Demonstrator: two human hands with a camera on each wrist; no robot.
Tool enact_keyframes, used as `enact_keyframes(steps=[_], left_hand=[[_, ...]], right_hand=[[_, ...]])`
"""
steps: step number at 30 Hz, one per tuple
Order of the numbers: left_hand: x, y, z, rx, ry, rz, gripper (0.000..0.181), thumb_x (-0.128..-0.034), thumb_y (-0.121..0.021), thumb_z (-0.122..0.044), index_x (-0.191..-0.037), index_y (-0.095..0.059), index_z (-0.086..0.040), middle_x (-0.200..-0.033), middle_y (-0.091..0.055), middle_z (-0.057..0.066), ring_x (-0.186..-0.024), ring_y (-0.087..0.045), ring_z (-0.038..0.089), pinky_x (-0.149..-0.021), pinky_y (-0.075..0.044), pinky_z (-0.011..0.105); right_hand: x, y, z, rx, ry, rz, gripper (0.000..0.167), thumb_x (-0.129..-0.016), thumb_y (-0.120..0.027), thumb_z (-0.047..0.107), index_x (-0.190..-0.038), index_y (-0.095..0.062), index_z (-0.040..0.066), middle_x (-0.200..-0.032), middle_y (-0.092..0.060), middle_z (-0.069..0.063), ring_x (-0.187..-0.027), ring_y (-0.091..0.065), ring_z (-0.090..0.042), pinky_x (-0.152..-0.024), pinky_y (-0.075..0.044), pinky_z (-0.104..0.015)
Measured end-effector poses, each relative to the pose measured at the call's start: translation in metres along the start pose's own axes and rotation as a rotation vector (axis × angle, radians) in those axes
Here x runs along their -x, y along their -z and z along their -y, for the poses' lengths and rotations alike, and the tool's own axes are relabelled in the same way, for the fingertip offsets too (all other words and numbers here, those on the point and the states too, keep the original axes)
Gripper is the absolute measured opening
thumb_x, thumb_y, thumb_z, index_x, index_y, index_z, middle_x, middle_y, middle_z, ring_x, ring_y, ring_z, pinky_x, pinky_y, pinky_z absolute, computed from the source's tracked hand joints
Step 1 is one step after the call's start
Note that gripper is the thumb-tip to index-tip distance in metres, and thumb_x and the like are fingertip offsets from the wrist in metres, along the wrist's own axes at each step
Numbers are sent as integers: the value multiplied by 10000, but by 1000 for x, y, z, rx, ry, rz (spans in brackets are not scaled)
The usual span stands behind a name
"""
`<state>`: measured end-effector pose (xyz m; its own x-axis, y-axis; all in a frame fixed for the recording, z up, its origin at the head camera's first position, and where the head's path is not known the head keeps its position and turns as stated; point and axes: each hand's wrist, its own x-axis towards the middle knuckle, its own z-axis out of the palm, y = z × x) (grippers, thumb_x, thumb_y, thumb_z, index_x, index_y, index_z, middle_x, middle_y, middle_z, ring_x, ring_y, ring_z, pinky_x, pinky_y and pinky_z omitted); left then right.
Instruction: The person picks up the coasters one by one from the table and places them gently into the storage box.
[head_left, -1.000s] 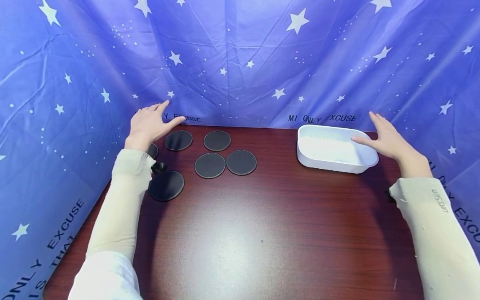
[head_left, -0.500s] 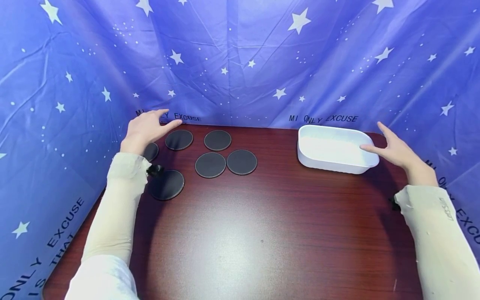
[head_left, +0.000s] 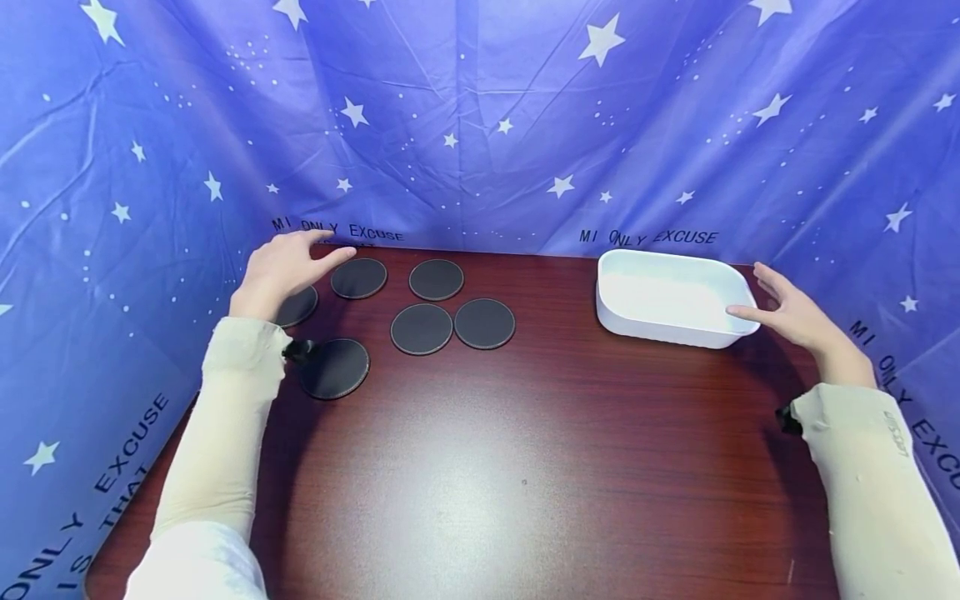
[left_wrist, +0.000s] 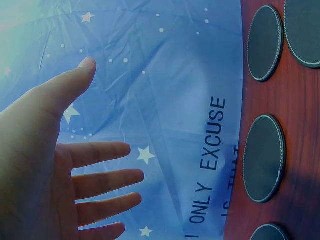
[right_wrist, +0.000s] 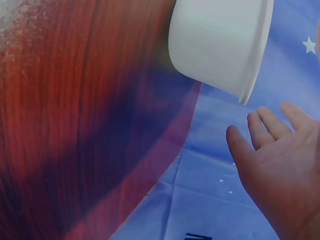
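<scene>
Above the coasters at the table's back left hovers my left hand (head_left: 281, 271), fingers spread and holding nothing. Nearest to it are one black round coaster (head_left: 300, 307), partly hidden by the hand and wrist, and another coaster (head_left: 359, 277) just to its right. White stitching rings a coaster (left_wrist: 264, 158) in the left wrist view. At the back right stands a white oblong plastic container (head_left: 660, 327). Beside its right end is my right hand (head_left: 798, 312), also holding nothing. The right wrist view shows a gap between the fingertips (right_wrist: 235, 137) and the container's rim.
More black coasters lie flat: one (head_left: 335, 369) below the left wrist, one (head_left: 437, 279) at the back, and two side by side, left (head_left: 422, 328) and right (head_left: 484, 323). A blue star-printed curtain (head_left: 480, 167) encloses the dark red wooden table (head_left: 570, 450).
My left hand has moved down and slightly left, nearer the coasters in the head view. The right hand has shifted down and to the right. Coasters and container have stayed put.
</scene>
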<state>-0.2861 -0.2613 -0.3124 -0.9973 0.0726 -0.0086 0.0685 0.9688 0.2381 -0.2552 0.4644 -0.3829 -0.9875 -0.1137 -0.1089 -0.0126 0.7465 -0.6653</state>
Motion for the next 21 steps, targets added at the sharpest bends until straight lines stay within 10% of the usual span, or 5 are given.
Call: enact_keyframes(steps=[3, 10, 21], left_hand=[[3, -2, 5, 13, 2, -7, 928, -852, -355, -857, -1530, -409, -225, -1559, -408, 189, -1373, -409, 475, -971, -414, 698], [10, -5, 16, 43, 22, 7, 919, -866, -349, -844, -1534, -401, -214, -1562, -401, 195, -1379, -390, 488, -988, -395, 705], [17, -13, 31, 88, 46, 30, 911, -872, -345, -838, -1529, -406, -210, -1565, -394, 195, -1377, -383, 504, -1016, -365, 717]], right_hand=[[2, -3, -3, -51, 4, -6, 979, -970, -630, 285, -1585, 95, 52, -1649, 74, -251, -1499, 38, -487, -1240, -44, -599], [5, -7, -10, -105, 13, -17, 906, -989, -611, 241, -1590, 33, 28, -1655, 32, -244, -1532, -5, -382, -1103, -144, 19], [11, -12, -21, -193, 18, -26, 837, -998, -603, 193, -1587, -41, -3, -1664, -43, -202, -1529, -160, -91, -1049, -304, 18]])
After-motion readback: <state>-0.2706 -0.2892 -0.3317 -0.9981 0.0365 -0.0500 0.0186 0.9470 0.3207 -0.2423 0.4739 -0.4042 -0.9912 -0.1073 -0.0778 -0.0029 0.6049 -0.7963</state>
